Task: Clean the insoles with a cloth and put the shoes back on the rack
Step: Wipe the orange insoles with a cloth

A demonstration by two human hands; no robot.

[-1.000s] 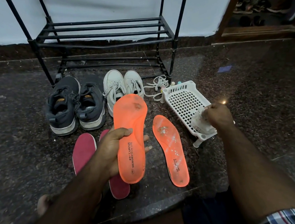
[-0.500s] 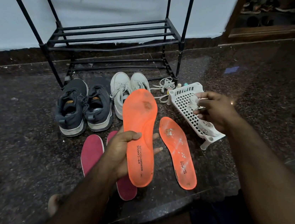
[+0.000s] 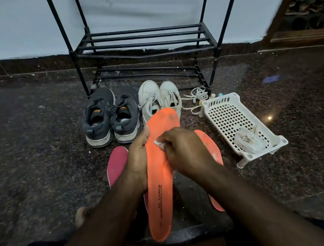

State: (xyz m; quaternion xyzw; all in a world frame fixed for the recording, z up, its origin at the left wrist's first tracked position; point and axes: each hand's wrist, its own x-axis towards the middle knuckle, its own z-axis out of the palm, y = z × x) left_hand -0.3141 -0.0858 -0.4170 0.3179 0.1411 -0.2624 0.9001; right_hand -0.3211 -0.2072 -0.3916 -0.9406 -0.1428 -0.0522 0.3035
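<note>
My left hand [image 3: 138, 162] grips an orange insole [image 3: 161, 194] by its left edge, holding it lengthwise above the floor. My right hand [image 3: 183, 151] presses a small white cloth [image 3: 158, 143] onto the insole's upper half. A second orange insole [image 3: 214, 151] lies on the floor behind my right wrist, mostly hidden. A red insole [image 3: 117, 163] lies left of my left hand; another is hidden under my arm. Dark grey shoes [image 3: 109, 119] and white shoes [image 3: 159, 98] stand in front of the black rack [image 3: 143, 43].
A white plastic basket [image 3: 235, 113] with a wipes packet [image 3: 248, 141] sits tilted on the floor at right. Loose white laces [image 3: 195, 96] lie by the rack's right leg. Dark speckled floor all around; a doorway with more footwear [image 3: 310, 6] at far right.
My right hand left the basket with a white cloth and came left onto the held orange insole. The view tilted up slightly.
</note>
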